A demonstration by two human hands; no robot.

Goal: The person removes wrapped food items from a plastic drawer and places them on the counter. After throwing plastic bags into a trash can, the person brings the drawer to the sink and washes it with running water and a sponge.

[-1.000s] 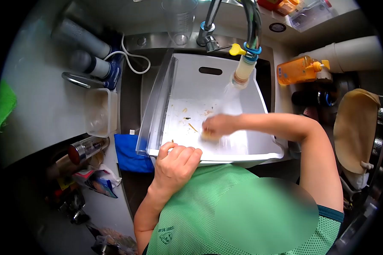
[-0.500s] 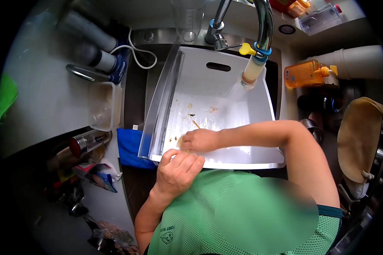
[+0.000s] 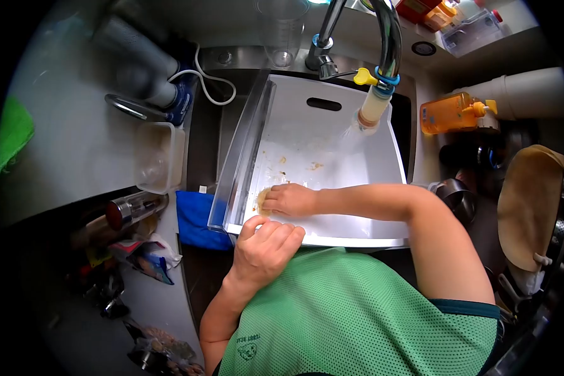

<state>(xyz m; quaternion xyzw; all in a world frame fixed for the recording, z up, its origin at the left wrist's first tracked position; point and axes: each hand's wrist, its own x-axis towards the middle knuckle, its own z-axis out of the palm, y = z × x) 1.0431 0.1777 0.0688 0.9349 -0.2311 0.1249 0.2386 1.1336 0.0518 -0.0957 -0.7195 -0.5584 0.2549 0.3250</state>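
Note:
A white fridge drawer [image 3: 357, 156] with a clear front panel [image 3: 235, 163] lies tilted in the sink. At its near left corner my left hand [image 3: 268, 244] is closed around the near rim. My right hand [image 3: 291, 200] is inside the drawer, fingers pressed down on a yellowish scrubbing pad [image 3: 263, 199], much of it hidden under the hand. Brown food bits [image 3: 315, 166] lie on the drawer floor just beyond. Water sprays from the faucet nozzle [image 3: 371, 113] into the drawer's far right part.
A blue cloth [image 3: 197, 219] hangs at the left sink edge, beside a clear plastic container [image 3: 158, 158]. An orange soap bottle [image 3: 448, 113] stands on the right. Behind the sink are a clear measuring jug [image 3: 282, 31] and the faucet lever [image 3: 365, 76].
My right hand has moved slightly away from me and left with the pad over the drawer floor. Some dark bits near it have shifted or gone from view. My left hand keeps its hold.

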